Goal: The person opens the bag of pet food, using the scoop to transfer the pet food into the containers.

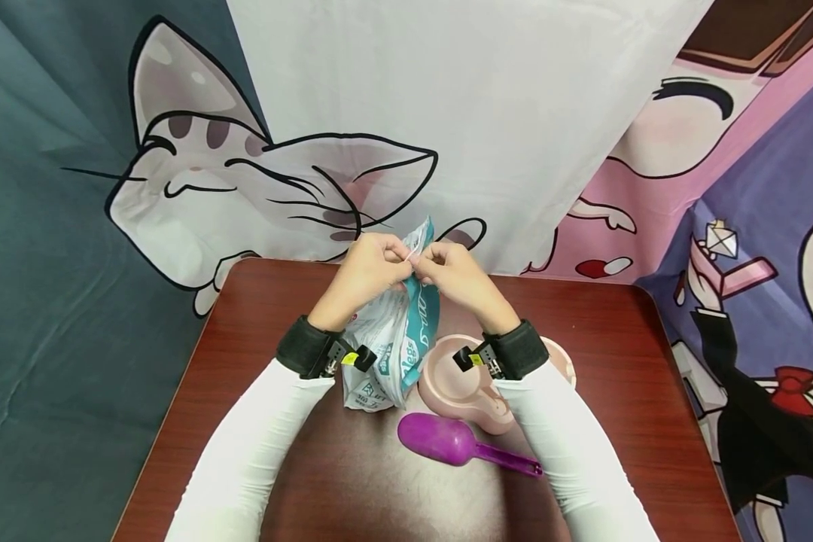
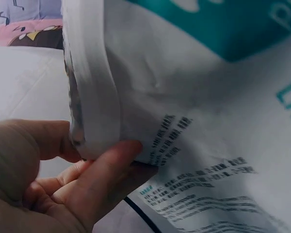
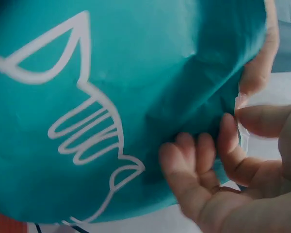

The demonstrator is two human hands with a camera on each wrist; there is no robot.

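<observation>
A soft white and teal printed bag (image 1: 423,316) stands upright on the table, its top edge at the height of both hands. My left hand (image 1: 373,265) pinches the top edge between thumb and fingers. In the left wrist view the bag's white side (image 2: 150,82) carries small print, and a narrow dark slit shows along its jagged rim. My right hand (image 1: 455,272) pinches the same edge close beside the left one. The right wrist view shows the teal side (image 3: 150,63) with a white line drawing, the curled fingers (image 3: 184,170) lying against it.
To the right of the bag sits a pale pink bowl (image 1: 450,376), partly covered by the right wrist. Another pale pink rim (image 1: 561,361) shows beyond that wrist. A purple scoop (image 1: 447,440) lies in front. A printed curtain (image 1: 501,98) hangs behind the brown table (image 1: 623,421).
</observation>
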